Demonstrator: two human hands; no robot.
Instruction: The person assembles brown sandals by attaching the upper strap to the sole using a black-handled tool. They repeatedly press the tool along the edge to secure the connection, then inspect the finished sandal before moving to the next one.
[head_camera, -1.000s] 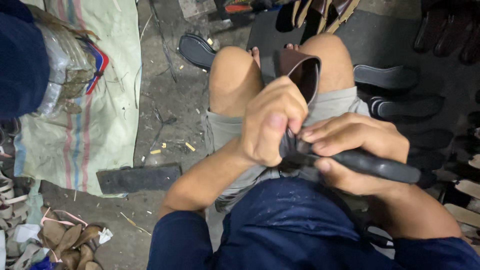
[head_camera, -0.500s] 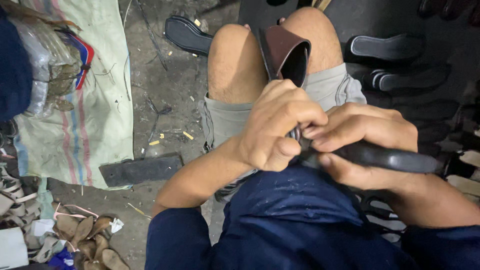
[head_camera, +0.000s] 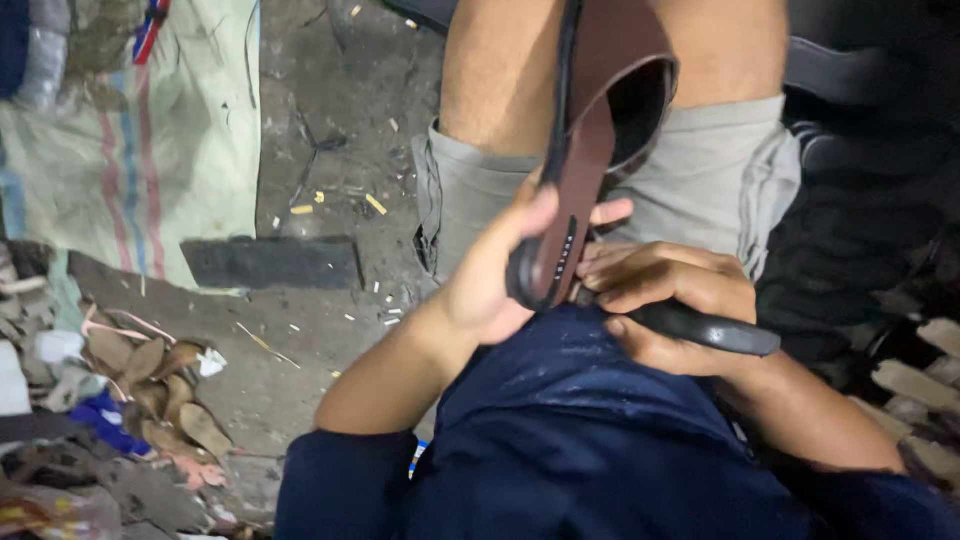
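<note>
A brown slip-on sandal (head_camera: 598, 130) with a dark sole edge rests on my lap, heel toward me and toe up between my knees. My left hand (head_camera: 495, 275) cups its heel end from the left, thumb along the sole. My right hand (head_camera: 665, 305) lies just right of the heel, closed around a black tool handle (head_camera: 710, 330) that points right. The tool's working end is hidden behind the sandal and my fingers. I sit in grey shorts (head_camera: 700, 195) and a dark blue shirt (head_camera: 590, 440).
Dirt floor (head_camera: 330, 120) with small scraps to the left. A striped woven sack (head_camera: 130, 150) lies at far left, a flat dark slab (head_camera: 270, 262) beside it. Leather offcuts (head_camera: 160, 385) pile at lower left. Dark soles and shoes (head_camera: 870, 230) lie stacked at right.
The sandal has swung round so its heel sits in my left hand and its toe points away. My left hand opened from a clenched grip to a cupping one. The camera moved closer.
</note>
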